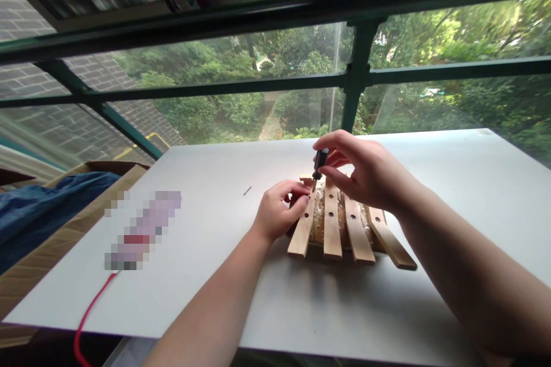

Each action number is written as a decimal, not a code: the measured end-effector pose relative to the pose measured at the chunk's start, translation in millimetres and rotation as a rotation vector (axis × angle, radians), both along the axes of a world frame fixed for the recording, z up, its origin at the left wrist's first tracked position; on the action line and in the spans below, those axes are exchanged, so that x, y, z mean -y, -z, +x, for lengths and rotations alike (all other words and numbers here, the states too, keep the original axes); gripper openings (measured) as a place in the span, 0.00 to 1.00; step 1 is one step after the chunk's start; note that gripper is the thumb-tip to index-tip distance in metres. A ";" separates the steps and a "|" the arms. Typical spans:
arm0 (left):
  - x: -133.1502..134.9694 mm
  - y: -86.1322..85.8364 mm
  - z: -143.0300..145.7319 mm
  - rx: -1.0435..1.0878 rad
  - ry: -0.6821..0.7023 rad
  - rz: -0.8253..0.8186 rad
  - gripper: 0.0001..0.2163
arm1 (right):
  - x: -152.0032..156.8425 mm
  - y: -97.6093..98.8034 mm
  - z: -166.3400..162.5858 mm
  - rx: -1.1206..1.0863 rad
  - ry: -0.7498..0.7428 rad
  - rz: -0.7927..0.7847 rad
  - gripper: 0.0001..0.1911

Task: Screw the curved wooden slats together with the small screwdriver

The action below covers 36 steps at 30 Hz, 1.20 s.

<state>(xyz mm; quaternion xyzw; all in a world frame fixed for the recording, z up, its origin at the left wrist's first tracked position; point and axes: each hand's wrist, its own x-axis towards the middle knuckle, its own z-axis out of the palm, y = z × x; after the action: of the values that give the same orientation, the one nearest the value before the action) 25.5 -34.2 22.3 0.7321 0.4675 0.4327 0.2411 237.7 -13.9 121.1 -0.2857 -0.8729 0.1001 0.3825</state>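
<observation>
**Screwdriver (320, 163) held over slatted piece (332, 238)**

The right hand (365, 169) pinches the screwdriver's dark handle between thumb and fingers. The left hand (279, 210) has its fingers nearly together at the leftmost slat (300, 236); what they pinch, I cannot tell. The slatted piece rests on the tabletop (210, 218).

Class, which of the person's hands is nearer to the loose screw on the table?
Left. The left hand is right of the screw, at the leftmost wooden slat; the right hand is farther right, holding the screwdriver.
</observation>
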 end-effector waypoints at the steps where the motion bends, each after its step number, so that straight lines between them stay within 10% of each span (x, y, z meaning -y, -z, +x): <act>1: 0.1 -0.2 -0.1 0.001 0.000 -0.001 0.04 | 0.1 -0.2 0.0 0.002 0.000 0.001 0.18; 36: 0.1 1.7 0.7 0.015 0.030 0.034 0.05 | 3.6 0.9 -3.2 0.038 -0.018 0.014 0.20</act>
<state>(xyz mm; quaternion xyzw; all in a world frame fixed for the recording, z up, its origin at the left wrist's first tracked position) 26.3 -34.3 20.6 0.7398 0.4473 0.4425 0.2384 234.5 -17.5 120.2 -0.2768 -0.8834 0.0919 0.3669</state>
